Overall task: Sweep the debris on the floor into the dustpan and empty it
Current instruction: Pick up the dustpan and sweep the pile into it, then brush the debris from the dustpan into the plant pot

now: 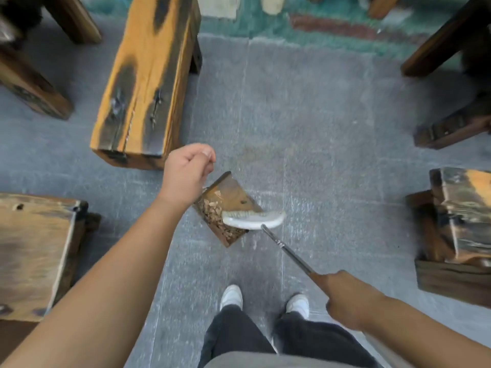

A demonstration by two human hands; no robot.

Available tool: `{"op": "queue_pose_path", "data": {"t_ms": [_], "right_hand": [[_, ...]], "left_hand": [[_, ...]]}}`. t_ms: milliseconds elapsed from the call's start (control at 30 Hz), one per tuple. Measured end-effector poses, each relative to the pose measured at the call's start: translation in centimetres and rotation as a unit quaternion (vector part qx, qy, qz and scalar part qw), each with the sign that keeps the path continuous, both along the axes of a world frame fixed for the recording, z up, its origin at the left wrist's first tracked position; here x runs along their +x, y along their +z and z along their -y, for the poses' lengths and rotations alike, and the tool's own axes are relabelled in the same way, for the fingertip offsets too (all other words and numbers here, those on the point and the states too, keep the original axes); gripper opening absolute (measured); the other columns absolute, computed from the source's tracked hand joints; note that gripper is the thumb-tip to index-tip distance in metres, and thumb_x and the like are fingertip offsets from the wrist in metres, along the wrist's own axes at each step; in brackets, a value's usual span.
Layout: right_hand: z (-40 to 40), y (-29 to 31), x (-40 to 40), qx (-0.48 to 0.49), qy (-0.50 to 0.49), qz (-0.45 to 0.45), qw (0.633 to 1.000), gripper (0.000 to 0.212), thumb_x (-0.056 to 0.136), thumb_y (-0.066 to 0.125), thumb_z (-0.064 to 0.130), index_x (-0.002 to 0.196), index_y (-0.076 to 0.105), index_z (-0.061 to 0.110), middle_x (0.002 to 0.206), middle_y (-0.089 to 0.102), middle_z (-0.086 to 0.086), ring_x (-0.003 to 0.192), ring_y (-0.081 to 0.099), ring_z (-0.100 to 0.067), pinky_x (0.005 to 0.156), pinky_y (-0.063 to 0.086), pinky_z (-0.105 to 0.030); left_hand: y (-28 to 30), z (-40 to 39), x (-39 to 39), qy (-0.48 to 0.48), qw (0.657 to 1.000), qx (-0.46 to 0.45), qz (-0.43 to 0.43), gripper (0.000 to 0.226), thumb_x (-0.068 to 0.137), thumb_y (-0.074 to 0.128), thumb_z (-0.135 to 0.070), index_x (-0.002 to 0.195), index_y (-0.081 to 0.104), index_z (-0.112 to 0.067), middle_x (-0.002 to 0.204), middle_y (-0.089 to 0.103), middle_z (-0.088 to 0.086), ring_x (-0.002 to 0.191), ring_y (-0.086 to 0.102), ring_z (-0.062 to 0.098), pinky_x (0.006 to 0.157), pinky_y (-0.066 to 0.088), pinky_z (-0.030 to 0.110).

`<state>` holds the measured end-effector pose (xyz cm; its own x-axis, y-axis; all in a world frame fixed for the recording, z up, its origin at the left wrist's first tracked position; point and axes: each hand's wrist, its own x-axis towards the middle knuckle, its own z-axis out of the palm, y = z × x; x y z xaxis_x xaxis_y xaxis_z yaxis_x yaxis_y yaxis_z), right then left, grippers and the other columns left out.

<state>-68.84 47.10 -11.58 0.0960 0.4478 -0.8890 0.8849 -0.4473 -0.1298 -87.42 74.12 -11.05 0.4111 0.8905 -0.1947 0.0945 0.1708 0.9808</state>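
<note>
A brown dustpan (pixel 233 192) sits tilted on the grey floor (pixel 318 128) in front of me. Wood chips and dry debris (pixel 212 216) lie piled along its lower left side. My left hand (pixel 188 171) hovers right over the pan's upper corner with fingers curled as if around its handle, which the hand hides. My right hand (pixel 348 298) grips the brown end of the broom handle (pixel 292 254). The thin metal shaft runs up-left to the pale broom head (pixel 255 220), which rests at the pan's lower edge.
A long orange-and-black wooden bench (pixel 148 75) stands at upper left, a wooden stool (pixel 34 256) at left, another stool (pixel 459 229) at right. Dark furniture legs (pixel 446 35) stand at upper right. A teal rug (pixel 318 25) lies beyond. My white shoes (pixel 231 296) are below the pan.
</note>
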Motion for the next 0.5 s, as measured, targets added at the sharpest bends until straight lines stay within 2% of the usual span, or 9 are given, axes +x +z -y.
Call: {"op": "queue_pose_path", "data": {"t_ms": [100, 200, 267, 333, 367, 433, 500], "right_hand": [[-0.3, 6.7, 1.7, 0.034, -0.021, 0.03, 0.999, 0.064, 0.078, 0.046, 0.008, 0.138, 0.044, 0.03, 0.087, 0.055, 0.001, 0.078, 0.057, -0.018, 0.057, 0.043, -0.026], [-1.8, 11.8, 3.9, 0.077, -0.032, 0.071, 0.994, 0.06, 0.075, 0.048, 0.011, 0.13, 0.052, 0.033, 0.099, 0.065, 0.0, 0.095, 0.061, -0.022, 0.071, 0.047, -0.033], [-3.7, 14.4, 5.6, 0.109, -0.066, 0.081, 0.989, 0.06, 0.076, 0.049, 0.01, 0.132, 0.053, 0.033, 0.097, 0.066, -0.002, 0.087, 0.062, -0.021, 0.072, 0.049, -0.033], [-6.3, 15.8, 8.3, 0.141, -0.101, 0.084, 0.981, 0.058, 0.079, 0.051, 0.009, 0.132, 0.053, 0.03, 0.095, 0.067, -0.006, 0.072, 0.059, -0.018, 0.069, 0.051, -0.032], [-7.6, 15.9, 9.5, 0.152, -0.108, 0.092, 0.978, 0.056, 0.079, 0.051, 0.008, 0.131, 0.054, 0.027, 0.095, 0.068, -0.007, 0.07, 0.059, -0.018, 0.069, 0.051, -0.032], [-11.2, 15.6, 13.0, 0.175, -0.108, 0.109, 0.972, 0.049, 0.077, 0.051, 0.009, 0.125, 0.058, 0.021, 0.096, 0.068, -0.008, 0.079, 0.062, -0.023, 0.073, 0.053, -0.035], [-15.3, 14.6, 17.6, 0.187, -0.112, 0.113, 0.969, 0.033, 0.075, 0.05, 0.01, 0.106, 0.059, 0.019, 0.088, 0.064, -0.005, 0.085, 0.061, -0.028, 0.073, 0.052, -0.036]], "left_hand": [[5.7, -2.1, 1.6, 0.014, 1.0, 0.014, 0.021, 0.03, 0.092, 0.042, -0.005, 0.065, 0.053, -0.012, 0.058, 0.034, 0.006, 0.041, 0.031, 0.004, 0.04, 0.023, 0.015], [10.3, -4.4, 4.4, 0.02, 0.998, 0.036, 0.041, 0.025, 0.086, 0.043, -0.015, 0.062, 0.052, -0.016, 0.056, 0.035, 0.005, 0.046, 0.029, 0.01, 0.044, 0.02, 0.02], [12.8, -6.5, 6.9, 0.026, 0.997, 0.051, 0.053, 0.024, 0.083, 0.044, -0.017, 0.061, 0.052, -0.018, 0.056, 0.036, 0.004, 0.047, 0.029, 0.011, 0.045, 0.021, 0.021], [14.8, -9.0, 9.7, 0.031, 0.995, 0.064, 0.068, 0.023, 0.081, 0.045, -0.018, 0.059, 0.051, -0.019, 0.056, 0.036, 0.003, 0.046, 0.029, 0.011, 0.046, 0.019, 0.022], [15.4, -10.1, 10.8, 0.033, 0.994, 0.064, 0.076, 0.023, 0.08, 0.045, -0.019, 0.058, 0.051, -0.021, 0.056, 0.036, 0.003, 0.046, 0.028, 0.011, 0.047, 0.018, 0.023], [16.9, -12.9, 14.2, 0.033, 0.993, 0.069, 0.088, 0.027, 0.08, 0.045, -0.02, 0.055, 0.052, -0.025, 0.053, 0.037, 0.001, 0.045, 0.027, 0.011, 0.047, 0.018, 0.023], [18.3, -16.1, 18.7, 0.03, 0.992, 0.078, 0.094, 0.028, 0.08, 0.045, -0.021, 0.054, 0.053, -0.025, 0.051, 0.037, -0.001, 0.044, 0.026, 0.011, 0.046, 0.017, 0.023]]}}
